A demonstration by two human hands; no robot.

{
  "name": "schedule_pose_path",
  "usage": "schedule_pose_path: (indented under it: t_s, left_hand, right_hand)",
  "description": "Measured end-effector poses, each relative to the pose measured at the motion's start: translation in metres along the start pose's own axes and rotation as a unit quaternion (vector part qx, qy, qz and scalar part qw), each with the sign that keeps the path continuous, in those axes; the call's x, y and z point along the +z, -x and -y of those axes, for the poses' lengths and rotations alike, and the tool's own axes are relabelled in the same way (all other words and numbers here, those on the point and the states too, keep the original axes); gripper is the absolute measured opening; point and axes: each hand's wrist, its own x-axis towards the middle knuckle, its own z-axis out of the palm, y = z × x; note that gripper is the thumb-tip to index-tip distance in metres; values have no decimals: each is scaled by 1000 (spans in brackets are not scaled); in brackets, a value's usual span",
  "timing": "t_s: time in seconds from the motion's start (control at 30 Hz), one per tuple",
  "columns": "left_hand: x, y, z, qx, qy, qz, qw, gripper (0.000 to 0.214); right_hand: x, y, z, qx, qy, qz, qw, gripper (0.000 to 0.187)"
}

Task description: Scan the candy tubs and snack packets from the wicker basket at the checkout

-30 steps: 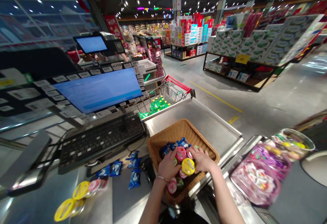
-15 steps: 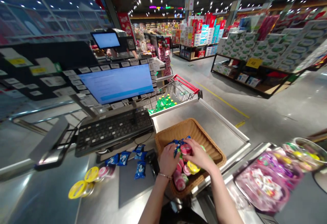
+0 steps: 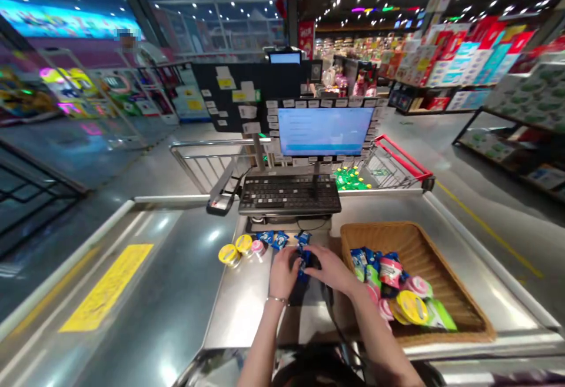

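Both my hands meet over the steel counter, and my left hand (image 3: pixel 283 270) and my right hand (image 3: pixel 327 269) grip a crumpled blue packet (image 3: pixel 303 263) between them. Just beyond them, several small blue packets (image 3: pixel 273 238) lie on the counter. Further left stand two yellow-lidded round tubs (image 3: pixel 236 248) and a pink tub (image 3: pixel 258 247). To the right of my right hand sits a wicker basket (image 3: pixel 379 235) holding a pink tub (image 3: pixel 391 272), a yellow tub (image 3: pixel 410 307), a green packet (image 3: pixel 441 314) and blue packets.
A black keyboard (image 3: pixel 289 194) and a monitor (image 3: pixel 325 131) stand directly ahead. Behind them are a red-handled shopping cart (image 3: pixel 392 169) holding green bottles (image 3: pixel 351 179) and a metal railing (image 3: pixel 203 163). A steel checkout lane (image 3: pixel 132 281) with a yellow mark runs along the left.
My head has turned left, so the basket sits further right. Both hands have moved out of the basket onto the counter, carrying a blue packet.
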Motion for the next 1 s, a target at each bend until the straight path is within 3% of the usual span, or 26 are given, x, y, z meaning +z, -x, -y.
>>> schedule_pose_path:
  t_s: [0.13, 0.23, 0.4, 0.53, 0.6, 0.7, 0.8, 1.0]
  left_hand:
    - [-32, 12, 57, -59, -37, -35, 997, 28]
    - [-57, 15, 89, -103, -94, -63, 988, 36]
    - [-92, 5, 123, -216, -231, -66, 946, 61]
    - [-106, -13, 153, -280, -268, -22, 921, 74]
    - [-109, -24, 166, -301, -253, -3, 919, 75]
    - [-108, -41, 175, -301, -222, 44, 926, 72]
    - [-101, -54, 170, -296, -220, 85, 926, 74]
    - [-85, -61, 160, -286, -251, 133, 915, 78]
  right_hand:
    - [58, -43, 16, -21, 4, 48, 999, 52]
    - [102, -76, 24, -19, 20, 65, 997, 61]
    - [155, -124, 11, 83, 102, 36, 991, 76]
    - [169, -146, -25, 211, 176, -38, 961, 60]
    - [168, -150, -45, 261, 201, -68, 942, 51]
    - [166, -153, -65, 310, 225, -93, 919, 52]
    - [173, -157, -67, 312, 234, -87, 917, 55]
    - [208, -174, -39, 229, 252, -67, 938, 49]
